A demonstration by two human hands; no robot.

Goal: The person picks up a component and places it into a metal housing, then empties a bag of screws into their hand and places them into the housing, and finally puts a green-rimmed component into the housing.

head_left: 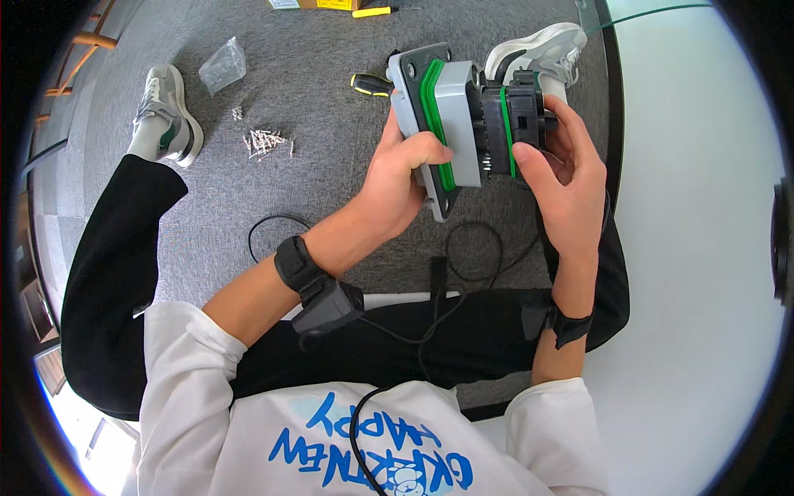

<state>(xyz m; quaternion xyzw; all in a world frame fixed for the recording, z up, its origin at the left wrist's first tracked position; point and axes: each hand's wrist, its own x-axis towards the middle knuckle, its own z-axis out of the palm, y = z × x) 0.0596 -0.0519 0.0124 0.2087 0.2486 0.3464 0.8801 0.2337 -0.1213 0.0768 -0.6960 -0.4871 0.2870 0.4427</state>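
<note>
Both hands [405,178] on grey connector housing [447,116]

A grey carpet [314,165] fills the upper middle of the frame. On it, at upper left, lies a small clear plastic bag [222,64], and just below it a loose pile of small metal screws [265,142]. A yellow-and-black screwdriver [369,83] lies at upper centre, with another yellow-handled tool [376,11] near the top edge, beside a cardboard box [318,4]. A white tabletop [703,207] takes up the right side.
</note>
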